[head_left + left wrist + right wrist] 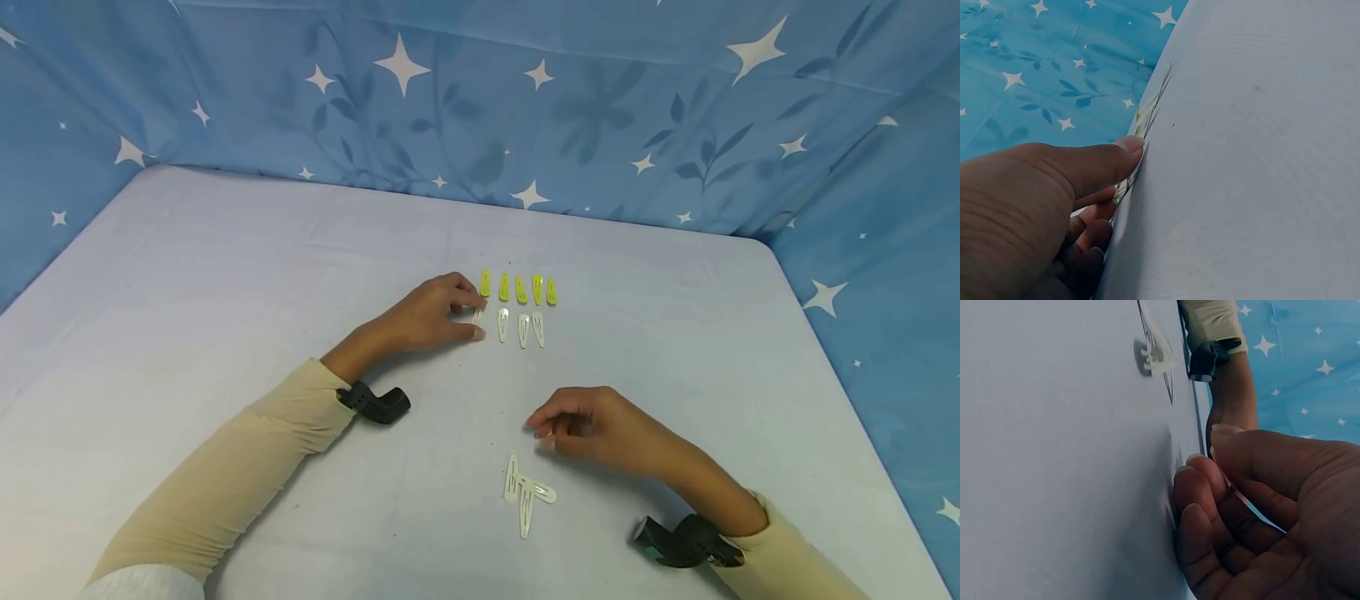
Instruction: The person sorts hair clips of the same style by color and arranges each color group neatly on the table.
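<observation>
My left hand [438,312] pinches a white snap hair clip [477,317] between thumb and forefinger, down at the tabletop. That clip lines up with a row of three white hair clips [523,331] to its right. Just beyond them lies a row of several yellow hair clips [521,289]. Nearer to me, my right hand [600,429] hovers low over the table with its fingers loosely curled and nothing visible in them. Three more white hair clips [526,512] lie overlapping in a small pile, close to the right hand's fingertips.
The table [300,250] wears a smooth white cover. A blue curtain [480,100] with stars and leaves hangs along its far and right edges. Black wrist cameras [378,406] are strapped on both forearms, and the left one sits close above the table.
</observation>
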`<state>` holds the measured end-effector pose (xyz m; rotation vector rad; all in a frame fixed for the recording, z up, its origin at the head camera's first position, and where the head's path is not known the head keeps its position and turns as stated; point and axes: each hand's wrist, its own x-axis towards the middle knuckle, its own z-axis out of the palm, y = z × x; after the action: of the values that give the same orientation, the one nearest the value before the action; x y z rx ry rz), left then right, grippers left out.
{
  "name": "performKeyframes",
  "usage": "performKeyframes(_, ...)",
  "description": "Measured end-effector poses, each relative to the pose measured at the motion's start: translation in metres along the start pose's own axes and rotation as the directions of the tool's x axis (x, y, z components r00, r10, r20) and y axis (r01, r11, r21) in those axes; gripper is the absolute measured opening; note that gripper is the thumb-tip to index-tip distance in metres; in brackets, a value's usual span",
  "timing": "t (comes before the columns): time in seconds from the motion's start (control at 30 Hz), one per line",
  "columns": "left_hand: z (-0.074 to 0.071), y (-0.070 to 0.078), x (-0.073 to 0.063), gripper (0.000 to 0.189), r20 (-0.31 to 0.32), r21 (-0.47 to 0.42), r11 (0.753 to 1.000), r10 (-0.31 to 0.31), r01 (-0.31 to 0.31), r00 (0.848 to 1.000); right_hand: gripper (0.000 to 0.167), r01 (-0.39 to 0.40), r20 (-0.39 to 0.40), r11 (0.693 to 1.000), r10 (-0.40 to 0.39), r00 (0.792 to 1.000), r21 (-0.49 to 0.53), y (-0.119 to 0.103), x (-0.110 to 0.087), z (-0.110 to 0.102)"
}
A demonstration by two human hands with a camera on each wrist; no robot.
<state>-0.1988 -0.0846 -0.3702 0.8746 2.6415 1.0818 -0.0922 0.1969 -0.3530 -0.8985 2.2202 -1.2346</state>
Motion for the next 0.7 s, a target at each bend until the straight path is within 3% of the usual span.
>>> performKeyframes(0.2,0.0,0.0,0.001,0.044,0.0,-0.002,1.0,-0.007,0.007,1.0,0.022,0.019,0.065,0.999,-0.021,0.998,0.028,-0.008,-0.005,0.005)
performKeyframes(0.43,0.001,0.0,0.001,0.045,-0.005,-0.002,1.0,-0.006,0.006,1.0,0.026,-0.01,0.131,1.0,0.007,0.991,0.026,-0.015,-0.008,0.013)
performKeyframes(0.7,0.002,-0.001,0.0,0.045,-0.013,0.004,1.0,0.0,0.0,1.0,0.036,0.006,0.145,0.997,0.005,0.989,-0.073,-0.019,-0.009,0.019)
